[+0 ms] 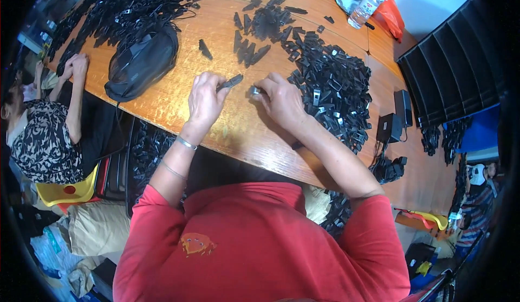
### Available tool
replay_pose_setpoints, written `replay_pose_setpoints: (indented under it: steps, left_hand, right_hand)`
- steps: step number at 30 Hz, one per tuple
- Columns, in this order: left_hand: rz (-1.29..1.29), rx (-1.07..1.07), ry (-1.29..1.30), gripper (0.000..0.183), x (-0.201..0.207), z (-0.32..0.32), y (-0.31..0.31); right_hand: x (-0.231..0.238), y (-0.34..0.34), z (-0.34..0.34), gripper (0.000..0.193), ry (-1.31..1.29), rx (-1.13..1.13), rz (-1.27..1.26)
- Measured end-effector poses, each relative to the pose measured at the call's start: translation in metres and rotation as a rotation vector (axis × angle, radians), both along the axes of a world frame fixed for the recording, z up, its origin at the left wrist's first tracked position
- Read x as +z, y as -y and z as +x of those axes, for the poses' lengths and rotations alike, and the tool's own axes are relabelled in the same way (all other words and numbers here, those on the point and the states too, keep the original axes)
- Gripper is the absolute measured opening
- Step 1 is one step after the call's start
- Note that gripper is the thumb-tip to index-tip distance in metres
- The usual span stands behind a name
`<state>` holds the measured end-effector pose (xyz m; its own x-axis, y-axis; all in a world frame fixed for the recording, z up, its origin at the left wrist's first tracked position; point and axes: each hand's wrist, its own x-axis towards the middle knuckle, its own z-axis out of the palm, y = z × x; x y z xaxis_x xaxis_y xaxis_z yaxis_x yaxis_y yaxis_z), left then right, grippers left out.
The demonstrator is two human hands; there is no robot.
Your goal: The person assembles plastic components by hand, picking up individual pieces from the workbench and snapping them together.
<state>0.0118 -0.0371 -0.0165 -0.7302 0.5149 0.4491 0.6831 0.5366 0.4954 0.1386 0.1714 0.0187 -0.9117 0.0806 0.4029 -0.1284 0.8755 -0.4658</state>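
Left hand (205, 99): closed on a slim black plastic piece (232, 81), pinched at the fingertips — the piece juts toward the right hand, just above the table.
Right hand (281, 100): fingers curled round a small silvery metal part (254, 91), held close beside the black piece.
Table (227, 128): curved wooden top, both hands over its near edge.
Right-side heap (333, 93): loose black parts, touching the right hand's far side.
Sorted pieces (254, 34): small group beyond the hands.
Black bag (142, 63): left of the hands — well apart.
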Motion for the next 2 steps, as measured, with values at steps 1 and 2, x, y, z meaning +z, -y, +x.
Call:
replay_pose_setpoints:
  steps: [1, 2]
  left_hand:
    - [-0.051, -0.010, 0.092, 0.042, -0.0049, -0.0050, 0.0032]
    - [-0.103, -0.024, 0.187, 0.046, -0.0071, -0.0071, 0.0045]
  right_hand:
    - [0.0001, 0.0018, -0.0090, 0.027, 0.039, -0.020, -0.007]
    - [-0.0001, 0.0067, -0.0164, 0.026, 0.081, -0.044, -0.014]
